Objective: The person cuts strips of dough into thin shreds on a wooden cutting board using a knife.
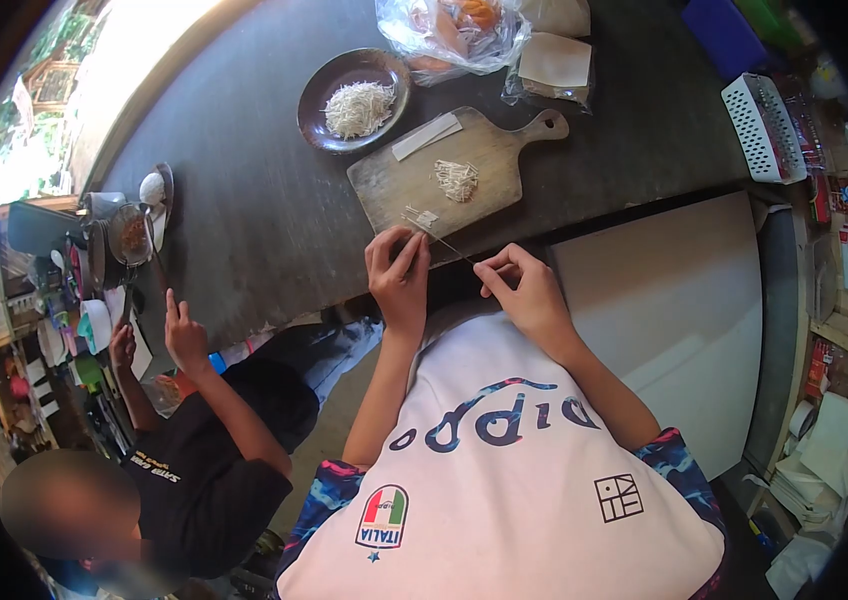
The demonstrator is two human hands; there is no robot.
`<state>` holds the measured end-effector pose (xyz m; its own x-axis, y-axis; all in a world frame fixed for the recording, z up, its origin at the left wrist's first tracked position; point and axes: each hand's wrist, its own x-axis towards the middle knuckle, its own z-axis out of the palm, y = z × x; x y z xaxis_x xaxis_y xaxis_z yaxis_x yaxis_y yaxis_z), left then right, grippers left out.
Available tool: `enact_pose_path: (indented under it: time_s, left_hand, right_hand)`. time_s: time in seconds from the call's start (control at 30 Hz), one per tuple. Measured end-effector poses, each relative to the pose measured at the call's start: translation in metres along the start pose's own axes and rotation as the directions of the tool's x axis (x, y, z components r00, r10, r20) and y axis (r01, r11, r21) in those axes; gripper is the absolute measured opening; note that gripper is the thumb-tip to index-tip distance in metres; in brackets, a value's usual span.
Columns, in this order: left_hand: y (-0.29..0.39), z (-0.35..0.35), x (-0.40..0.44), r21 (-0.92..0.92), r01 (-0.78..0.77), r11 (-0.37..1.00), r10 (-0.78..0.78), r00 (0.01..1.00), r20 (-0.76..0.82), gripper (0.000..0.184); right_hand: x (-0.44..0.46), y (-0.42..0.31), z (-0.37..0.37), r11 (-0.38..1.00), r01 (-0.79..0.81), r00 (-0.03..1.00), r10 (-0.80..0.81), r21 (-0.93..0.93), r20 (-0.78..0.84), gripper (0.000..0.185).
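A thin dark stick [452,249] runs between my two hands at the near edge of a wooden cutting board [496,160]. My right hand [526,292] pinches its near end. My left hand [400,278] is closed, thumb and finger pinched by the other end; the exact contact is partly hidden. Just past the left fingertips lie a few small white pieces [422,216]. On the board rest a little pile of short pale strips [456,181] and flat white strips [428,136] side by side. A dark plate [316,108] behind the board carries a heap of white shreds [359,108].
Plastic bags [454,40] and a packet [554,68] stand at the dark table's [244,150] far side. A white perforated basket [764,128] is at right. To the left, another person's hand [184,335] holds a strainer [132,234] by its handle.
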<state>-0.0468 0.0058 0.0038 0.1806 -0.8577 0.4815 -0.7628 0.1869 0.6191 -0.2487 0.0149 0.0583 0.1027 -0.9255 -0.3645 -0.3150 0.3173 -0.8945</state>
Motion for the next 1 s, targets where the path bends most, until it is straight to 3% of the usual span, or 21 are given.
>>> enact_pose_path:
  time_s: [0.43, 0.63, 1.0]
  left_hand:
    - [-0.003, 0.002, -0.001, -0.02, -0.007, 1.0, 0.007, 1.0, -0.02, 0.017]
    - [-0.005, 0.004, -0.004, -0.035, 0.02, 0.999, -0.021, 1.0, -0.018, 0.017]
    - [0.003, 0.0, 0.012, -0.041, 0.146, 0.988, -0.148, 0.988, -0.041, 0.016]
  right_hand:
    - [0.0, -0.001, 0.001, 0.999, -0.044, 0.999, 0.044, 0.009, 0.019, 0.028]
    - [0.007, -0.002, 0.01, 0.995, -0.001, 1.0, 0.0, -0.104, -0.015, 0.028]
    - [0.0, 0.008, -0.006, 0.991, -0.085, 0.994, 0.077, 0.102, 0.08, 0.028]
